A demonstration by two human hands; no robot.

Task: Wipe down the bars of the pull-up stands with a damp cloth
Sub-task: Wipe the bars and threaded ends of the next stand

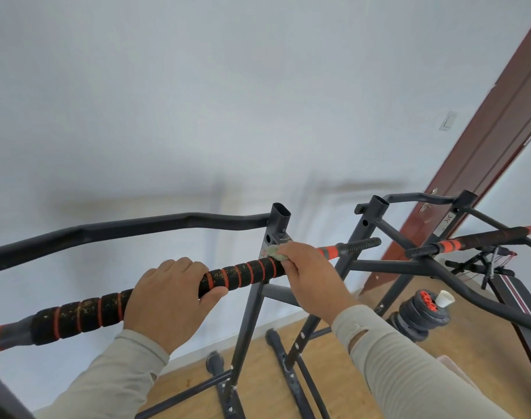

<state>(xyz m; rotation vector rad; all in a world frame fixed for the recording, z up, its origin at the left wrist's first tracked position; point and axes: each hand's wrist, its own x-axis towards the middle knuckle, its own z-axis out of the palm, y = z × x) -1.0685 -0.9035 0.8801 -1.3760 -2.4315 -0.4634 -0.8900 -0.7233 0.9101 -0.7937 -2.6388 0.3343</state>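
Up close, the left hand (167,300) wraps over a bar (240,275) padded in black foam with orange rings, fingers curled across the top and thumb hooked underneath. Just to its right along the same bar, the right hand (303,273) clutches a pale green cloth (275,252), pressing it against the bar where the foam ends beside a grey upright post (278,225). Only a small bunched edge of the cloth shows past the knuckles. Behind both hands a bare black top bar (131,228) curves off to the left of the post. Beyond the right hand stands a second pull-up stand (376,219) with its own orange-and-black bar (482,238). Below the right forearm, stacked weight plates (421,313) sit on the wooden floor (258,376), with a white paper cup (444,298) atop them, near a reddish-brown door (485,140).
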